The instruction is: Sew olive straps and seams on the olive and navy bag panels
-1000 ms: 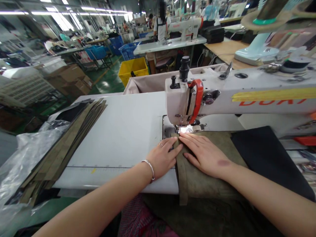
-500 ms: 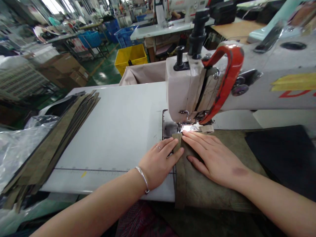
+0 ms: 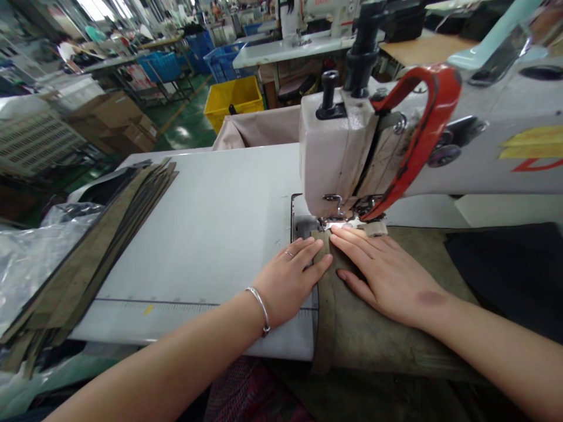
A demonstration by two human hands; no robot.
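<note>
at five o'clock from the machine [image 3: 324, 152] lies the cloth [image 3: 373, 340], probably light and bendable. the left hand [image 3: 285, 286] rests on its strip [image 3: 326, 310], the right hand [image 3: 389, 278] toward three o'clock, both laid flattish, clasping nothing; pressing along the strip seems surest.

From my station I see a white table [image 3: 211, 234], a stack of olive strips [image 3: 101, 252] slanting along its left edge. A printed scale [image 3: 176, 305] runs beside the near edge; toward the right stand a sewing machine [image 3: 328, 152] and, lying flat, olive cloth [image 3: 373, 334] reaching over the near edge.
</note>
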